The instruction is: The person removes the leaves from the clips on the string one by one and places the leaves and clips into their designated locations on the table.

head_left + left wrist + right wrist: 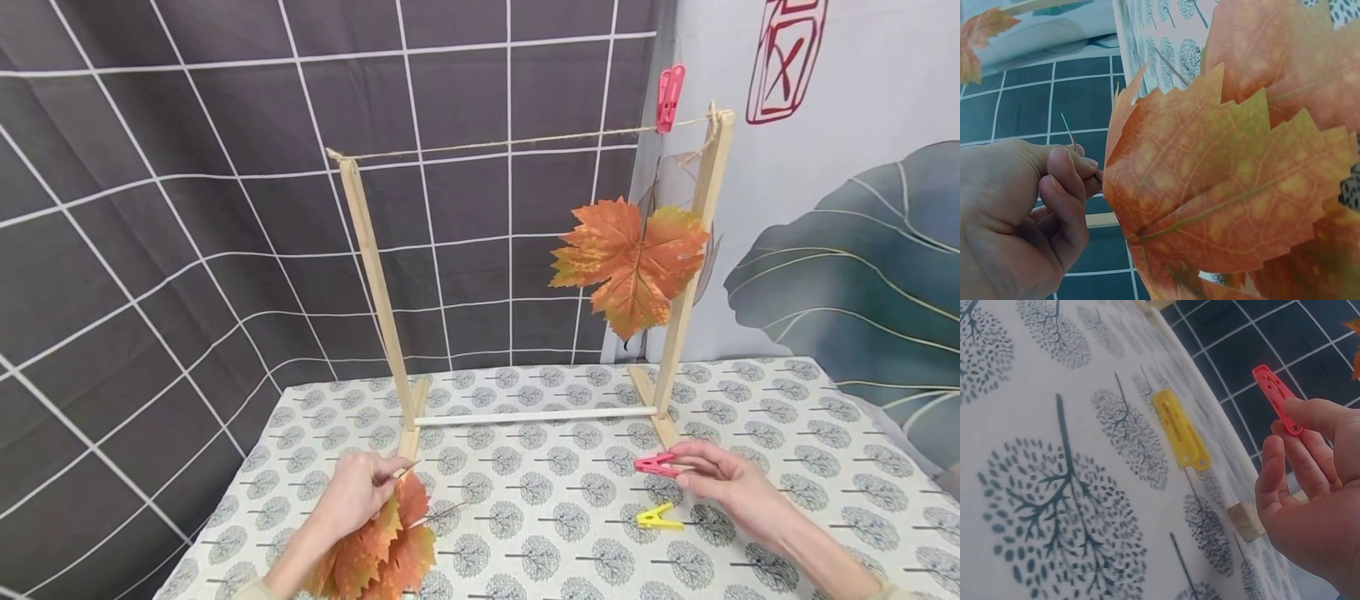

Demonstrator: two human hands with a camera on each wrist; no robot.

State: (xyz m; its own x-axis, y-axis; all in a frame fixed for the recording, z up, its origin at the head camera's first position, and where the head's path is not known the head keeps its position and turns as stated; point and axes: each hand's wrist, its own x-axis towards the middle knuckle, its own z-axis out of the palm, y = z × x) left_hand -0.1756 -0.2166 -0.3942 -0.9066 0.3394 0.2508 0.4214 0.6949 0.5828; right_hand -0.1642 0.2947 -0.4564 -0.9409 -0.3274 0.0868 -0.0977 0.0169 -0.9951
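Observation:
My left hand (362, 495) pinches an orange artificial maple leaf (1210, 194) by its thin stem at the table's front left. More orange leaves (401, 562) lie beneath and beside it. Over the table's right side, my right hand (723, 477) holds a pink clothespin (655, 465) between thumb and fingers, also seen as the pink clothespin (1275, 397) in the right wrist view. A yellow clothespin (660, 517) lies on the tablecloth just below that hand. Another leaf (637, 262) hangs by its stem from the twine (480, 145), under a second pink clothespin (670, 98).
A wooden frame with a left post (375, 283), a right post (693, 258) and a white bottom rod (536, 416) stands on the tree-print tablecloth (540, 492). Behind it hangs a dark grid-patterned curtain (465, 200). At right is a pale cloth with a large leaf print (862, 258).

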